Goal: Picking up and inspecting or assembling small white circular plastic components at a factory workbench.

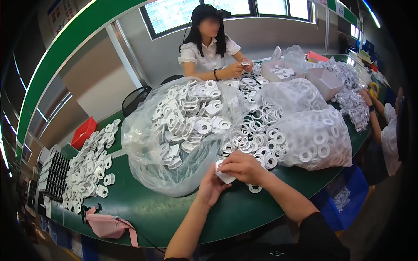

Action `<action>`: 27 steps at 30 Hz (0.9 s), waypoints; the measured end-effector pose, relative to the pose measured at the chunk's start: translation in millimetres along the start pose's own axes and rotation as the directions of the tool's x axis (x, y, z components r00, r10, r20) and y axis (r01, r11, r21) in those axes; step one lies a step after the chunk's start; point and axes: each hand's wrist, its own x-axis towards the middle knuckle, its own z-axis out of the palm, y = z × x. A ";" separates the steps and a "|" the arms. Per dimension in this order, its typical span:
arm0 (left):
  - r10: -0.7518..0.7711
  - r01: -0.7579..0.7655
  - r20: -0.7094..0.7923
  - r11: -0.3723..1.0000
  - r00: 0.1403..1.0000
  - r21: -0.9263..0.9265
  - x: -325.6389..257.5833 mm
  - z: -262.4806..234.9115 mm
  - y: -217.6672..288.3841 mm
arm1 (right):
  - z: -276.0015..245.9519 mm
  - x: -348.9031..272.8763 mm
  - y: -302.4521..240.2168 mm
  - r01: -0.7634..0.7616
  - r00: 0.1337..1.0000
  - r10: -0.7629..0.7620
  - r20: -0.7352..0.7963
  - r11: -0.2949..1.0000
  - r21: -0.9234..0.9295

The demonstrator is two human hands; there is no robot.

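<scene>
A green table curves across the view, loaded with white plastic parts. The biggest thing on it is a clear plastic bag, slumped open and full of white brackets with round holes. To its right lies a second clear bag packed with flat white rings, and between the two a loose heap of rings spills toward the near edge. Along the left side of the table a long pile of finished brackets runs back toward a red bin; a black rack sits just beside that pile, and a pink pouch lies at the near edge.

Across the table another person in a white shirt sits holding a small white part in both hands.

Nearer, the wearer's two hands meet at the foot of the ring heap. The left hand is cupped, fingers curled under a white bracket piece — it grips the piece from below. The right hand is closed over the top of the same piece, fingers bent down onto it. A single white ring lies on the table just beside the right wrist.
</scene>
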 end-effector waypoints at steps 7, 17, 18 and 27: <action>0.208 -0.139 -0.271 0.958 0.940 0.253 6.0 -19.2 -1.5 | -1.1 -3.1 -0.5 -0.462 0.840 0.536 -0.083 0.788 0.407; 0.066 -0.059 -0.081 0.995 0.995 0.077 1.8 -3.3 2.8 | -11.4 -2.7 9.8 -0.524 0.750 0.630 -0.202 0.751 0.402; 0.075 -0.060 -0.101 0.987 0.992 0.146 3.3 -2.6 0.0 | -11.6 -3.5 11.3 -0.523 0.750 0.630 -0.202 0.751 0.402; 0.061 -0.044 -0.056 0.963 0.997 0.266 1.4 -1.7 0.6 | -9.5 -1.5 7.9 -0.568 0.743 0.670 -0.002 0.632 0.527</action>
